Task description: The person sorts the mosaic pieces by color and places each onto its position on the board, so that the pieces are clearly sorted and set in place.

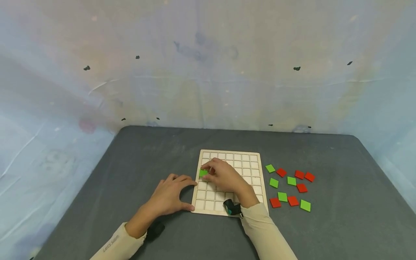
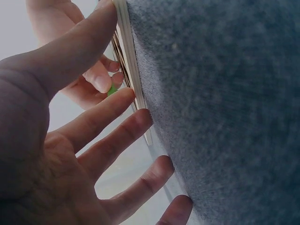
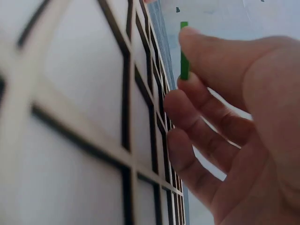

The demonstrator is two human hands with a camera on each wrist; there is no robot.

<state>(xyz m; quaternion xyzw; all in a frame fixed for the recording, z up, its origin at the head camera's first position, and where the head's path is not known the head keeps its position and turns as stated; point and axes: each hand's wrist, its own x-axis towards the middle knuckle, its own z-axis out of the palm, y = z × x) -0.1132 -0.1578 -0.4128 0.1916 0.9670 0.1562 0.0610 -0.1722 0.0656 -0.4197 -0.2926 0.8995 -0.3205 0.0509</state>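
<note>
well, right hand (image 1: 224, 176) over grid board (image 1: 247, 172), pinching green tile (image 1: 203, 173), left hand (image 1: 169, 195) splayed at board's edge

now the left hand (image 1: 169, 195) is spreading wide, its fingers (image 2: 138, 190) fanning apart and almost straight while the thumb (image 2: 89, 44) is stretching well away from them. over on the other side the right hand (image 1: 225, 177) is reaching farther forward, pinching between its thumb and forefinger, with other fingers bending loosely beside them. both sleeved forearms (image 1: 271, 236) are slanting inward, the wrists (image 1: 139, 222) showing bare beyond the cuffs (image 1: 131, 234).
</note>
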